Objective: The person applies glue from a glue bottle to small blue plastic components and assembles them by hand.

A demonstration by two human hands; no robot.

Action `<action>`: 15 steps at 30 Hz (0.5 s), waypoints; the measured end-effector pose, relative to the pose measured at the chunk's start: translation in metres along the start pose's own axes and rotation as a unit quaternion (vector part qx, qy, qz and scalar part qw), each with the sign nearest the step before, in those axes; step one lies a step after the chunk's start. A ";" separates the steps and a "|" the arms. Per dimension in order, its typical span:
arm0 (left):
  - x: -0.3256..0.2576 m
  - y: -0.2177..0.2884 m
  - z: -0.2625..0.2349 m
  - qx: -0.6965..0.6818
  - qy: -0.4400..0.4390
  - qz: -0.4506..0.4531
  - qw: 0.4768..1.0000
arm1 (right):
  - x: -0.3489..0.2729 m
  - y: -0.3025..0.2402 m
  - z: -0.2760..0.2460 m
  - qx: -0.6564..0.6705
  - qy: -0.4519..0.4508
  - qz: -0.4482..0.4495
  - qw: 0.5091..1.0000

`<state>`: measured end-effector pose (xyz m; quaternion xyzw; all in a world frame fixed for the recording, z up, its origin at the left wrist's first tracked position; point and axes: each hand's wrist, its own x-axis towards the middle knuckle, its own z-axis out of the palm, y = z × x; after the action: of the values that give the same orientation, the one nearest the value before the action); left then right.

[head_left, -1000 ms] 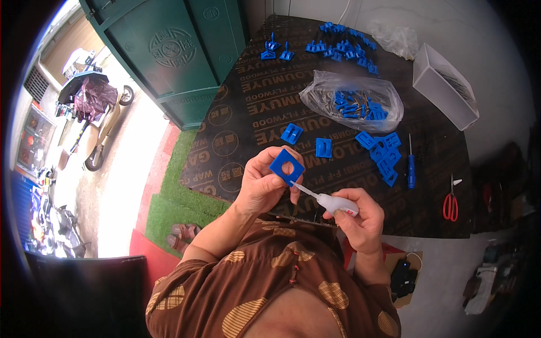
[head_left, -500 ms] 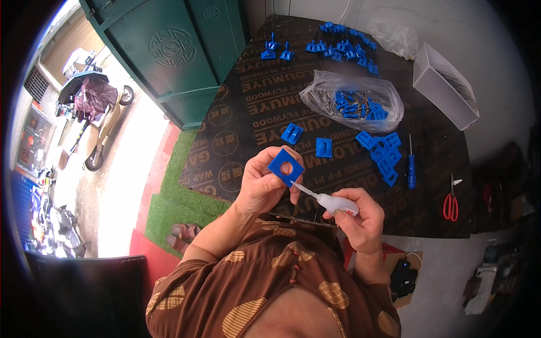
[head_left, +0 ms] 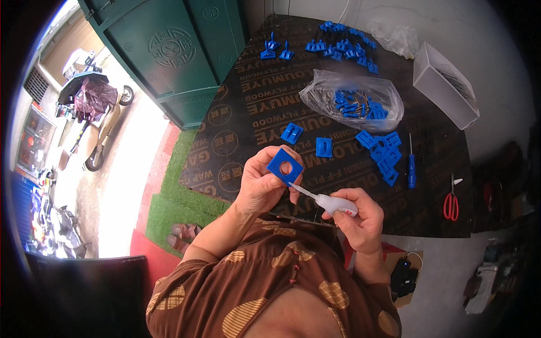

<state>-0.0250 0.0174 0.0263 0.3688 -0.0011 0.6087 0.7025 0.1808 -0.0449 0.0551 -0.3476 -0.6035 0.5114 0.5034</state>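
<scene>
My left hand (head_left: 260, 186) holds up a blue square plastic piece (head_left: 284, 167) with a round hole in its middle, gripped at its edges above the near edge of the dark plywood table (head_left: 248, 112). My right hand (head_left: 358, 219) grips a small white glue bottle (head_left: 333, 203) with a long thin nozzle. The nozzle tip touches the lower corner of the blue piece. Two similar blue pieces (head_left: 292, 133) lie on the table just beyond my hands.
A clear bag of blue parts (head_left: 354, 101), a heap of blue pieces (head_left: 383, 151), a blue screwdriver (head_left: 411, 169), red scissors (head_left: 451, 205), a white box (head_left: 445, 84) and more blue parts (head_left: 344, 46) lie on the table. A green door (head_left: 169, 56) stands left.
</scene>
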 end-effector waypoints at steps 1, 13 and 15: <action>0.000 0.000 0.001 0.002 0.001 0.000 1.000 | 0.000 0.000 0.000 0.000 0.000 0.000 1.000; 0.001 0.001 0.000 -0.006 -0.006 0.001 1.000 | 0.001 0.002 -0.001 0.003 0.005 -0.011 1.000; 0.001 0.001 0.000 -0.005 -0.004 0.002 1.000 | 0.002 0.000 0.000 -0.005 0.006 -0.013 1.000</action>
<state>-0.0251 0.0184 0.0272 0.3678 -0.0079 0.6082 0.7034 0.1807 -0.0429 0.0552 -0.3456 -0.6077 0.4993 0.5119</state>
